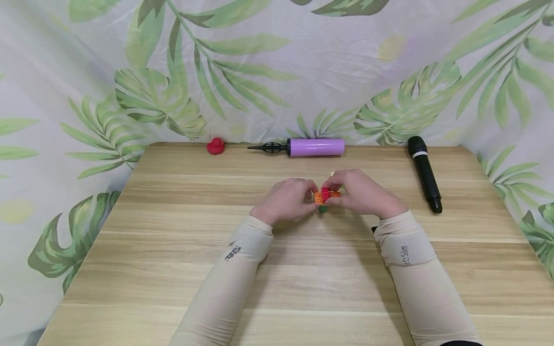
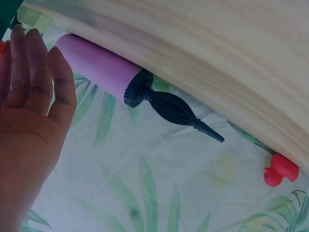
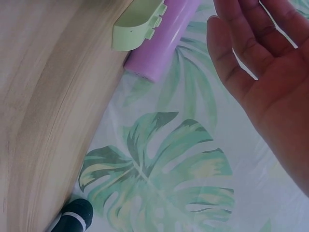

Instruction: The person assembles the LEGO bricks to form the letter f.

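Note:
My left hand [image 1: 287,199] and my right hand [image 1: 361,192] meet over the middle of the table at a small cluster of toy building bricks. Thumb and fingers of the left pinch the left end of an orange brick [image 1: 318,198]. On top of it is a red brick [image 1: 325,194], gripped between the right thumb and fingers. Beneath them a green brick [image 1: 322,209] partly shows. Behind the hands stands a pale green curved brick with studs [image 3: 140,29], mostly hidden in the head view. Neither wrist view shows the fingertips' contact.
At the table's back edge lie a red rubber duck [image 1: 215,146] and a purple hand pump [image 1: 316,147] with a black nozzle. A black microphone [image 1: 425,174] lies at the right. A small black thing [image 1: 374,230] peeks out beside the right sleeve. Leaf-patterned cloth [image 1: 242,72] hangs behind.

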### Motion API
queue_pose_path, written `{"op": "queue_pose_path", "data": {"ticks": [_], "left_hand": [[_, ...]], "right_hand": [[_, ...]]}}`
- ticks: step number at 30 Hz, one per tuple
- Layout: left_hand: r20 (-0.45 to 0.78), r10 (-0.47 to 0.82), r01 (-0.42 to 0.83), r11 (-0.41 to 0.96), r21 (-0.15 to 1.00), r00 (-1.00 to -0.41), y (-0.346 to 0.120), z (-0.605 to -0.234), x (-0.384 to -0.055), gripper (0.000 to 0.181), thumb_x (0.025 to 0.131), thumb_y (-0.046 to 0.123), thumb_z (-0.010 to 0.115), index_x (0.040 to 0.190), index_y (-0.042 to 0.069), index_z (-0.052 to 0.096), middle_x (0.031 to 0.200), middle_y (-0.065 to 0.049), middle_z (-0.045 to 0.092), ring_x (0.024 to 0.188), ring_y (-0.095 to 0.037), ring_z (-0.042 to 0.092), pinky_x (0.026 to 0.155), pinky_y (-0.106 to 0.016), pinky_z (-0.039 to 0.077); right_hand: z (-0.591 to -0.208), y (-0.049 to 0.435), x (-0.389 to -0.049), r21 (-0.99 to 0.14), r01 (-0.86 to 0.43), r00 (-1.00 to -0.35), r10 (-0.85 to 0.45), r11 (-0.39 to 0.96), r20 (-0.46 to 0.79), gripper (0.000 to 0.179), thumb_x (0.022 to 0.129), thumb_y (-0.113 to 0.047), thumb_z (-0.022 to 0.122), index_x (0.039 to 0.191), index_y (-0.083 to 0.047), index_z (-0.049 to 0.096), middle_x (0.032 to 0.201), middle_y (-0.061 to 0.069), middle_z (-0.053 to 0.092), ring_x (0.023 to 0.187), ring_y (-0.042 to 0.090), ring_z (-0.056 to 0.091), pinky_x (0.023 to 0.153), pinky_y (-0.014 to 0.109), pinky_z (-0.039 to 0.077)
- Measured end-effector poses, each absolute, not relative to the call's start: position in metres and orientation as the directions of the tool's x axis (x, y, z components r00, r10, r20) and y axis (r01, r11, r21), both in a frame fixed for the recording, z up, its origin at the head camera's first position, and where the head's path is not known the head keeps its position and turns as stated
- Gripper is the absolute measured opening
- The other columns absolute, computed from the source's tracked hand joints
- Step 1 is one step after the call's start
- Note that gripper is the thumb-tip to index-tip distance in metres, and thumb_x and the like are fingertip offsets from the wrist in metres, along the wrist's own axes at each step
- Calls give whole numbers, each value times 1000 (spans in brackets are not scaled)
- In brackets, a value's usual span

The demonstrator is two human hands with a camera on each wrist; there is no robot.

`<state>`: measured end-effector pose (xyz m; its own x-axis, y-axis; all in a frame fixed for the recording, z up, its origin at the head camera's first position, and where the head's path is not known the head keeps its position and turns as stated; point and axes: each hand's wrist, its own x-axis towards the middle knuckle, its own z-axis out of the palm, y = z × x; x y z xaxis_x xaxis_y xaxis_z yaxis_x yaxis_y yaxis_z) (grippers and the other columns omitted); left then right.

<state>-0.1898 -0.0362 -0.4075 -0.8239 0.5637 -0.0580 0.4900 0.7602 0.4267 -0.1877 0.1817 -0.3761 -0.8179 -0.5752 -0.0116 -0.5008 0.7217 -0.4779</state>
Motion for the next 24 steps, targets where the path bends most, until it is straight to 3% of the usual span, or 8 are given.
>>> {"op": "queue_pose_path", "data": {"ticks": [16,24], "left_hand": [[-74,568,483,755,443,-819,-34,-407,-189,35,97,33,75,126,14,71,105,2,75,96,-14,69,86,-37,58],[-73,561,477,758,445,-824,-34,-407,-189,35,97,34,76,125,15,71,105,2,74,96,-15,68,85,-37,58]], "right_hand": [[-377,183,-186,-462,-517,-814,-581,720,5,23,87,-19,89,106,-8,82,92,1,74,84,19,66,84,41,55],[-379,185,-189,-495,-487,-826,-564,719,-7,23,86,-19,90,106,-10,83,95,0,75,90,17,69,88,43,58]]}}
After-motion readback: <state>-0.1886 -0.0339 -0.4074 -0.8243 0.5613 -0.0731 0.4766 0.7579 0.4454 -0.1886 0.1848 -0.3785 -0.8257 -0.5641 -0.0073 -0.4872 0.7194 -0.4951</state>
